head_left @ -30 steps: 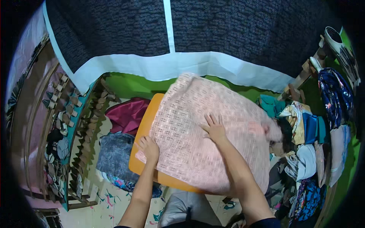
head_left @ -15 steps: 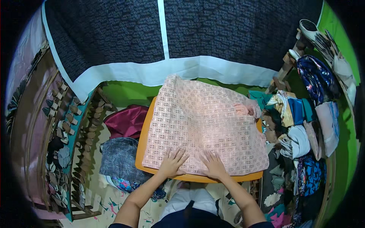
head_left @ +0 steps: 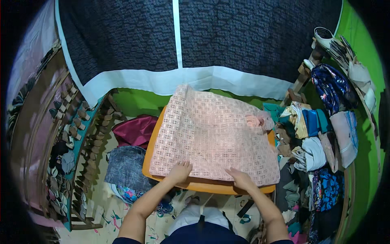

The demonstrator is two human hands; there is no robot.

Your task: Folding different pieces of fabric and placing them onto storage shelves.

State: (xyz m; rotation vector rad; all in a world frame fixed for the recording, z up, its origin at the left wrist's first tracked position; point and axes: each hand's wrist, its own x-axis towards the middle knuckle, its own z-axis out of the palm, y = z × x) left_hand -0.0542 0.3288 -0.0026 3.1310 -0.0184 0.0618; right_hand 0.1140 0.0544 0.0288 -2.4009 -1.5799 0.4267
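A pale pink patterned fabric with a shiny check-like weave is spread over an orange-yellow tabletop. One part of it is bunched into a soft pink clump at the far right. At the near edge, my left hand is closed on the fabric's border, fingers together on top and thumb mostly hidden. Farther right along the same edge, my right hand also grips the border, its fingertips pointing inward over the cloth.
Wooden racks with rows of shoe-shaped pieces stand at the left. Dark red cloth and a grey bundle lie beside the table. Folded garments pile up at the right. A dark curtain hangs behind; scraps litter the floor.
Both hands have gone from lying flat with fingers spread on the fabric to closing on its near edge. The right hand has shifted slightly right.
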